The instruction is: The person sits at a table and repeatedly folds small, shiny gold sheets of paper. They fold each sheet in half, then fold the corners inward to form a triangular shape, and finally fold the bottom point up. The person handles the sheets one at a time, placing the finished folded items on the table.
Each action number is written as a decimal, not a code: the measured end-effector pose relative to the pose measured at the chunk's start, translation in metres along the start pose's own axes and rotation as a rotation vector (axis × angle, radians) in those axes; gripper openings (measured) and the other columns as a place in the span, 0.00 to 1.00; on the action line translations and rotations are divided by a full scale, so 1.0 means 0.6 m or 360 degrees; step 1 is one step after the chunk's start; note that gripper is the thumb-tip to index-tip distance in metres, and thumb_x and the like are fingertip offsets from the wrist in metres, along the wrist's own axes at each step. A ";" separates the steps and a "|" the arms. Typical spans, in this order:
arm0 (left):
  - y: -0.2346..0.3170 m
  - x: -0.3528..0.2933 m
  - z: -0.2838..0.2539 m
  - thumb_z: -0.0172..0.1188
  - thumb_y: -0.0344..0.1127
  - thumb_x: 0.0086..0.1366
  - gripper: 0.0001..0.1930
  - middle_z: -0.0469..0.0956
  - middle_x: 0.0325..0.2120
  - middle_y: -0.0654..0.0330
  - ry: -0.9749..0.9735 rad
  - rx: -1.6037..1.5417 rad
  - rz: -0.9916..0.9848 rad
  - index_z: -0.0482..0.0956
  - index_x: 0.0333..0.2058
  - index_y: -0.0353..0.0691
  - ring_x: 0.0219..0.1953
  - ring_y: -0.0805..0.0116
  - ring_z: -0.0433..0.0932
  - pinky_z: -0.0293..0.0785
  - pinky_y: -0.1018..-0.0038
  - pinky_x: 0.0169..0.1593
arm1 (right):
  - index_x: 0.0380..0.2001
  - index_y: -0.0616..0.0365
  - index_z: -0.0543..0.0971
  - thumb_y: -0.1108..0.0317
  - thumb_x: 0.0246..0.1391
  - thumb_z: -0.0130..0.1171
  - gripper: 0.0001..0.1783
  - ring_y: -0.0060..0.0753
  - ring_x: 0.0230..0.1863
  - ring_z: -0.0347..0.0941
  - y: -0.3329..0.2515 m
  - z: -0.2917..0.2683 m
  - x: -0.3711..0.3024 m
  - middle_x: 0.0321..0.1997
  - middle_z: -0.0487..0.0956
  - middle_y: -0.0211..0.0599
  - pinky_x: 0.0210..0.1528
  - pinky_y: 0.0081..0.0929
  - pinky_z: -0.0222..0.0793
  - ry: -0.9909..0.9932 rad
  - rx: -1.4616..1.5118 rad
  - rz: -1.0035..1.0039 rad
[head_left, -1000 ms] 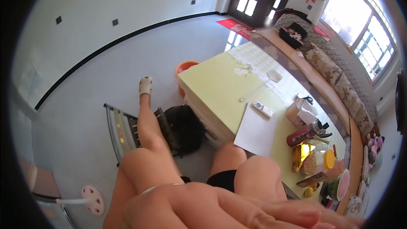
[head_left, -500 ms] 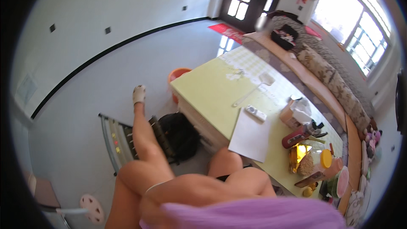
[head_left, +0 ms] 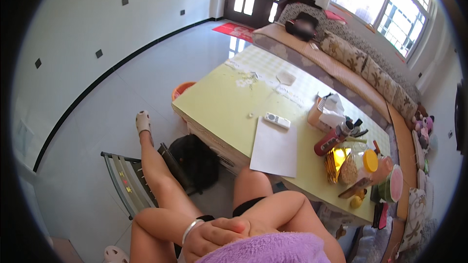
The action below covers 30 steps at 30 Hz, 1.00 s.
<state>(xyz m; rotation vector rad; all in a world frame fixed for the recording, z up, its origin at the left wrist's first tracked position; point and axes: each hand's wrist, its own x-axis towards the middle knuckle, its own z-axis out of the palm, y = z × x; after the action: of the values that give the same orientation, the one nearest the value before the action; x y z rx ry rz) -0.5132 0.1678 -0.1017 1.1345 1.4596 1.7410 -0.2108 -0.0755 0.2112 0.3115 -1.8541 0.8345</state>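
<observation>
The left hand lies over the right hand, by a fuzzy purple cloth near the lap. The cloth hides part of the hands, so I can't tell how open each grip is or if it holds any. Nothing on the counter is being touched.

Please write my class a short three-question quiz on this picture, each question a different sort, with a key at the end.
1. Multiple choice: what lies at the far edge of the white sheet on the table?
a) a flask
b) a remote control
c) a tissue box
2. True or false: the round jar lid is blue.
3. Fill in the blank: the fluffy cloth by the left hand is ____ in colour.

Key: 1. b, the remote control. 2. False; it is yellow. 3. Purple.
</observation>
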 end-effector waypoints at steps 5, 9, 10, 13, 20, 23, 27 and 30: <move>0.514 -0.380 0.029 0.68 0.41 0.60 0.18 0.77 0.38 0.59 -0.1046 -0.0388 0.0561 0.77 0.45 0.41 0.43 0.61 0.74 0.69 0.65 0.48 | 0.53 0.59 0.75 0.70 0.62 0.56 0.16 0.48 0.52 0.75 -0.004 -0.017 -0.009 0.55 0.76 0.47 0.56 0.38 0.71 0.0021 -0.0192 -0.0086; 0.444 -0.372 0.037 0.70 0.40 0.61 0.28 0.80 0.46 0.50 -0.1106 0.0297 0.0623 0.73 0.57 0.35 0.49 0.55 0.79 0.74 0.62 0.55 | 0.58 0.59 0.74 0.69 0.61 0.61 0.23 0.57 0.51 0.73 0.090 -0.050 -0.144 0.53 0.77 0.50 0.55 0.41 0.71 0.0222 -0.0964 0.0798; 0.418 -0.348 0.051 0.69 0.35 0.58 0.24 0.83 0.39 0.47 -0.1103 0.0334 0.0345 0.77 0.51 0.32 0.41 0.56 0.83 0.77 0.64 0.51 | 0.58 0.57 0.75 0.67 0.56 0.65 0.25 0.58 0.56 0.74 0.088 -0.067 -0.170 0.57 0.78 0.53 0.60 0.42 0.70 0.0211 -0.0882 0.1553; 0.356 -0.271 0.089 0.62 0.28 0.54 0.19 0.83 0.33 0.43 -0.1017 0.0622 0.0286 0.80 0.46 0.30 0.39 0.54 0.85 0.79 0.65 0.45 | 0.64 0.62 0.70 0.77 0.63 0.60 0.27 0.30 0.50 0.82 0.108 -0.120 -0.313 0.51 0.84 0.39 0.48 0.30 0.78 0.0636 -0.0494 0.1735; 0.230 -0.001 0.208 0.66 0.36 0.59 0.20 0.81 0.41 0.37 -0.0490 0.1054 0.1025 0.79 0.46 0.29 0.48 0.38 0.77 0.73 0.55 0.54 | 0.34 0.59 0.80 0.70 0.53 0.68 0.07 0.46 0.37 0.80 0.042 -0.202 -0.437 0.34 0.83 0.44 0.40 0.38 0.75 0.0604 -0.1690 0.1717; 0.170 0.040 0.212 0.68 0.42 0.60 0.26 0.77 0.51 0.35 -0.0951 0.1474 0.0453 0.76 0.49 0.26 0.54 0.38 0.76 0.72 0.57 0.57 | 0.36 0.57 0.81 0.67 0.51 0.69 0.10 0.46 0.42 0.81 0.024 -0.214 -0.454 0.39 0.83 0.43 0.44 0.38 0.75 0.0384 -0.1789 0.1923; 0.150 -0.076 0.263 0.72 0.47 0.56 0.31 0.73 0.57 0.37 -0.0671 0.2132 0.0874 0.76 0.50 0.28 0.57 0.44 0.75 0.69 0.56 0.61 | 0.45 0.55 0.82 0.64 0.50 0.70 0.19 0.47 0.59 0.76 0.003 -0.221 -0.507 0.55 0.82 0.41 0.58 0.40 0.73 0.0085 -0.2013 0.1651; 0.215 -0.197 0.284 0.77 0.48 0.47 0.30 0.79 0.49 0.43 -0.0846 0.1822 0.1431 0.81 0.45 0.34 0.53 0.46 0.77 0.70 0.56 0.60 | 0.53 0.55 0.80 0.66 0.48 0.72 0.27 0.46 0.67 0.70 -0.001 -0.212 -0.536 0.63 0.78 0.38 0.65 0.40 0.69 -0.0029 -0.1979 0.1827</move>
<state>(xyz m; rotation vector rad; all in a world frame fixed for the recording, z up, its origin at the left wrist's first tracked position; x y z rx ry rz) -0.2978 0.1171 0.0016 2.9026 1.6842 0.7003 0.0186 -0.0415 -0.0450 -1.6153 -2.1255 0.1833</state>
